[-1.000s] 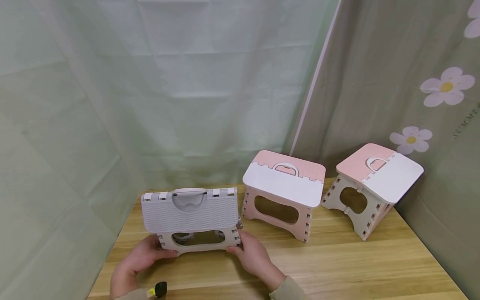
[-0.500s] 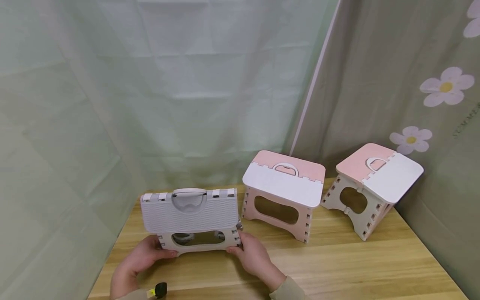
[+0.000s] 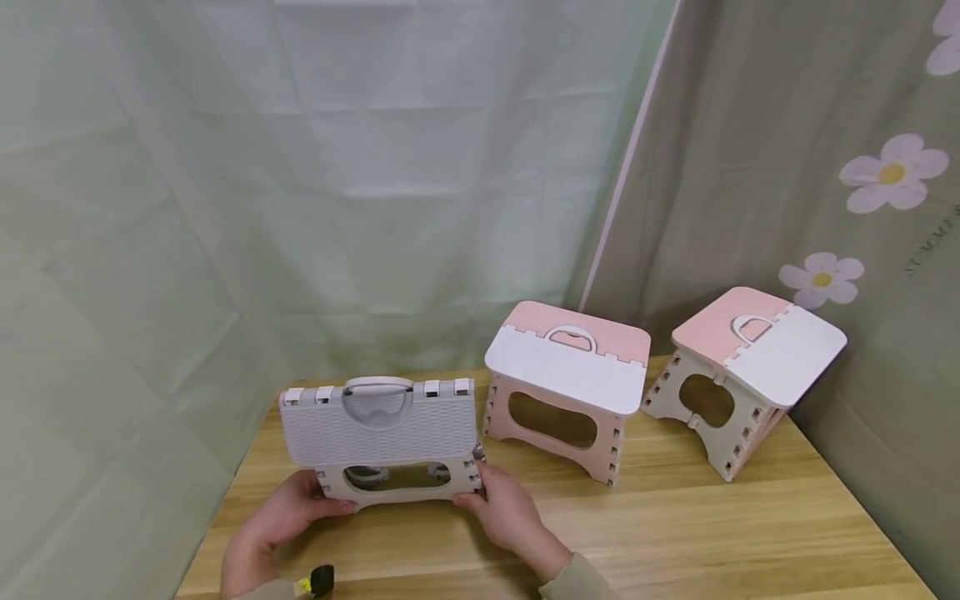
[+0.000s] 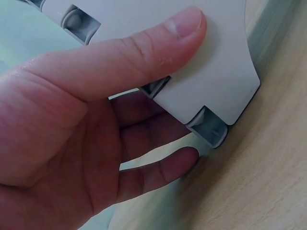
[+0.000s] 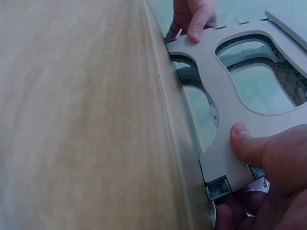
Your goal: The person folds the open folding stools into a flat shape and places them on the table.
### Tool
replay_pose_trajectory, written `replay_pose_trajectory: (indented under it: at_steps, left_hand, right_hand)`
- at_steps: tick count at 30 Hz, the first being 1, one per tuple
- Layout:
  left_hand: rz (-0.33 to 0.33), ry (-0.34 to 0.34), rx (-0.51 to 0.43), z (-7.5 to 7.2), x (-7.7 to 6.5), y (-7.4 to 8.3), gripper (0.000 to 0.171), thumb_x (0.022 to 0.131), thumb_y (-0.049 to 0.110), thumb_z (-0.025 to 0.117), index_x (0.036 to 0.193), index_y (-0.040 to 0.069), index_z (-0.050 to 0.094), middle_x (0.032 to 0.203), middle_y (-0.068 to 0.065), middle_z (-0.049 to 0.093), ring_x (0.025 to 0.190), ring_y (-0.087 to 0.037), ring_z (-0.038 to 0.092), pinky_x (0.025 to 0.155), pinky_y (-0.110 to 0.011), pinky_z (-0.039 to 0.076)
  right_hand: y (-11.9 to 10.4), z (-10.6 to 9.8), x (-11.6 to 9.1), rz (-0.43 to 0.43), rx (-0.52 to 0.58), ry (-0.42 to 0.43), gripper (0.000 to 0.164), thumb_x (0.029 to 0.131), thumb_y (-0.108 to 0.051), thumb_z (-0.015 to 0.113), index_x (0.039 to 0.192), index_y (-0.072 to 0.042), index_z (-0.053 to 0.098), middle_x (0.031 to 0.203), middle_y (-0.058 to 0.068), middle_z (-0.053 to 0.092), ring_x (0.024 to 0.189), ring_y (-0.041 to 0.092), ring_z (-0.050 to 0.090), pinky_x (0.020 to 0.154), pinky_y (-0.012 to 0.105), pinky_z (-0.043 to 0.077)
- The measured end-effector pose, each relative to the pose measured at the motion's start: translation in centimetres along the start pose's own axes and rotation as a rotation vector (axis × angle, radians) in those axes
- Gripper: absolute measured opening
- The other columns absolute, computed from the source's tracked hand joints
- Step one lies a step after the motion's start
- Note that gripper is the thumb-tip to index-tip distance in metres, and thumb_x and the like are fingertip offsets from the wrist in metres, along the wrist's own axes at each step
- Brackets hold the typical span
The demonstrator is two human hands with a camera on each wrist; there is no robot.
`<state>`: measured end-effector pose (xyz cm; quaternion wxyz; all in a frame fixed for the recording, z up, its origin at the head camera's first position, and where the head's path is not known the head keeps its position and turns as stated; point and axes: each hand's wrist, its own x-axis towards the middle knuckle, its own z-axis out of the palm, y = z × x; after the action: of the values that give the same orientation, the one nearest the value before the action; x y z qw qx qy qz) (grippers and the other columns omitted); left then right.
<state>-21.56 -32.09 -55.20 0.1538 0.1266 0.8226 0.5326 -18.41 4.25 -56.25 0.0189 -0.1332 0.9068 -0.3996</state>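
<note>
A grey and off-white folding stool (image 3: 378, 437) stands partly folded at the left of the table, its woven-textured seat half sloping toward me and its handle up along the hinge line. My left hand (image 3: 292, 507) grips the lower left edge of its front leg panel, thumb across the face and fingers behind, as the left wrist view shows on the leg panel (image 4: 218, 57). At the lower right corner my right hand (image 3: 506, 510) pinches the same panel, thumb in front. The right wrist view shows the panel's oval opening between both hands, with the far leg panel partly hidden behind it.
An unfolded pink and white stool (image 3: 566, 358) stands right of the held one. Farther right is another pink and white stool (image 3: 757, 346), near the flowered curtain (image 3: 817, 192). A pale green curtain (image 3: 420, 200) hangs behind the wooden table (image 3: 697, 533).
Almost nothing differs. The held stool's top edge has shifted very slightly left, while both hands keep the same grip.
</note>
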Motion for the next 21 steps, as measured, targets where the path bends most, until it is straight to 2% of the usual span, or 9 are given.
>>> replay_pose_trajectory:
  at_steps: [3,9,16,21]
  left_hand:
    - [0.012,-0.008,-0.01,-0.08,0.13,-0.14,0.042,0.092,0.011,0.086,0.125,-0.007,0.067,0.118,-0.016,0.074,0.098,-0.016,0.068,0.084,-0.028,0.055]
    - [-0.011,-0.009,0.004,-0.14,0.11,0.03,0.043,0.092,0.013,0.086,0.126,-0.006,0.067,0.12,-0.014,0.074,0.1,-0.017,0.067,0.085,-0.027,0.054]
    - [0.015,-0.026,-0.006,-0.2,0.39,-0.07,0.042,0.093,0.012,0.085,0.126,-0.007,0.067,0.12,-0.015,0.074,0.099,-0.015,0.067,0.085,-0.027,0.054]
    - [0.009,-0.028,0.002,-0.26,0.48,0.01,0.041,0.093,0.013,0.085,0.124,-0.006,0.068,0.119,-0.013,0.075,0.099,-0.014,0.068,0.085,-0.026,0.054]
  right_hand:
    - [0.02,-0.05,0.07,0.002,0.0,-0.006,0.042,0.098,-0.041,0.077,0.132,-0.018,0.07,0.117,0.0,0.073,0.114,0.026,0.068,0.092,0.046,0.055]
    - [0.09,0.05,0.16,0.004,-0.008,-0.005,0.041,0.098,-0.041,0.077,0.131,-0.018,0.071,0.117,0.0,0.074,0.113,0.025,0.069,0.092,0.045,0.055]
    - [0.13,0.03,0.24,0.01,-0.009,-0.007,0.041,0.098,-0.041,0.077,0.132,-0.018,0.07,0.118,0.001,0.074,0.114,0.026,0.068,0.092,0.046,0.055]
    - [0.05,0.0,0.28,0.005,-0.016,-0.007,0.039,0.098,-0.041,0.076,0.13,-0.019,0.07,0.117,0.001,0.074,0.113,0.027,0.069,0.091,0.046,0.055]
